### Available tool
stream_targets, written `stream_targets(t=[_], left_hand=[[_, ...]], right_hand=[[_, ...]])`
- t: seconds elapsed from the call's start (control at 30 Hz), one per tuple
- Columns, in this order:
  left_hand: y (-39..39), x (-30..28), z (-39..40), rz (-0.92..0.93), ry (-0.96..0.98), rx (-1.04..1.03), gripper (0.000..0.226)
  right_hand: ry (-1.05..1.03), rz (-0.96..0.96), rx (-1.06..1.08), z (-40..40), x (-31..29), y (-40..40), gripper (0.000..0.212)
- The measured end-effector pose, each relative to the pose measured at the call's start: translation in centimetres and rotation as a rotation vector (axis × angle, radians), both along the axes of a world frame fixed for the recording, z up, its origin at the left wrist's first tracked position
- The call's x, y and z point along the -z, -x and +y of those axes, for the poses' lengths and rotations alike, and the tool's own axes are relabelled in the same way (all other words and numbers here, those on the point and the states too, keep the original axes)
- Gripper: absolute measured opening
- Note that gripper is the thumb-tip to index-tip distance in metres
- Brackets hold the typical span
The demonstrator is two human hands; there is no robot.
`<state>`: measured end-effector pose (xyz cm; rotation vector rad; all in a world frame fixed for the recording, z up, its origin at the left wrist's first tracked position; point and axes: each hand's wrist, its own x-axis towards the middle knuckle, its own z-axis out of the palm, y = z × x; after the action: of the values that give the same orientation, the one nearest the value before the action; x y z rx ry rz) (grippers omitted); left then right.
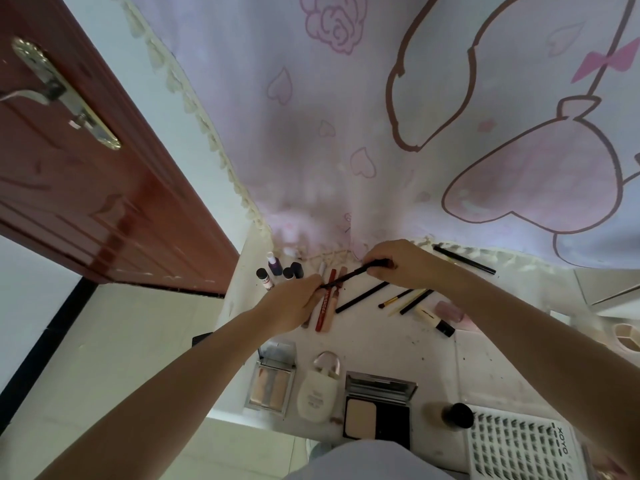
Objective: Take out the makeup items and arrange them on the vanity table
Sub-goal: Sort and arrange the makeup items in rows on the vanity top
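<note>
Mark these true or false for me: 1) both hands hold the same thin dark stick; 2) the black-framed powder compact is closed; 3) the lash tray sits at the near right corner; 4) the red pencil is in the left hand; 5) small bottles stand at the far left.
1) True: the left hand and right hand each grip an end of the thin dark stick.
2) False: the powder compact lies open.
3) True: the lash tray is there.
4) False: the red pencil lies on the vanity table.
5) True: the small bottles stand there.

Both forearms bare; pale grey garment [374, 460] below.
</note>
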<state>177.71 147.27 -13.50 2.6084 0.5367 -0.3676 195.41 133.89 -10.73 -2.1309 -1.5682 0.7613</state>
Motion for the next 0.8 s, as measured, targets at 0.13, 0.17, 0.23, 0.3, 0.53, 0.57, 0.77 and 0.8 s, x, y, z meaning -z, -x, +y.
stream_targets(t=[0.13,0.17,0.23,0.3,0.53,0.57,0.77,0.8], left_hand=[[0.3,0.9,-0.4,0.092,0.068,-0.019,0.024],[0.4,1.1,-0.4,0.109,0.078,-0.043,0.024],[0.5,1.6,-0.3,0.115,0.079,-0.096,0.024],[0.5,2.2,-0.3,0.092,0.064,-0.143,0.025],[0.0,5.0,-0.3,-0.037,0.033,-0.308,0.028],[-0.3,5.0,-0.5,-0.030,0.058,-0.335,0.028],[-2.6,5.5,-1.8,0.112,0.089,-0.365,0.031],[-3.1,5.6,-2.0,0.140,0.080,-0.358,0.031]], right_hand=[[0.074,0.002,-0.062,1.0,1.6,0.3,0.026],[0.084,0.025,-0.054,1.1,1.9,0.1,0.030],[0.090,0.057,0.002,1.0,3.2,-0.7,0.042],[0.135,-0.011,0.074,0.8,5.4,-1.7,0.042],[0.469,-0.497,-0.016,0.2,11.4,-2.7,0.038],[0.446,-0.522,-0.025,0.2,11.7,-3.0,0.037],[0.309,-0.487,-0.078,-0.7,12.0,-4.7,0.034],[0.296,-0.472,-0.088,-1.0,11.8,-5.1,0.033]])
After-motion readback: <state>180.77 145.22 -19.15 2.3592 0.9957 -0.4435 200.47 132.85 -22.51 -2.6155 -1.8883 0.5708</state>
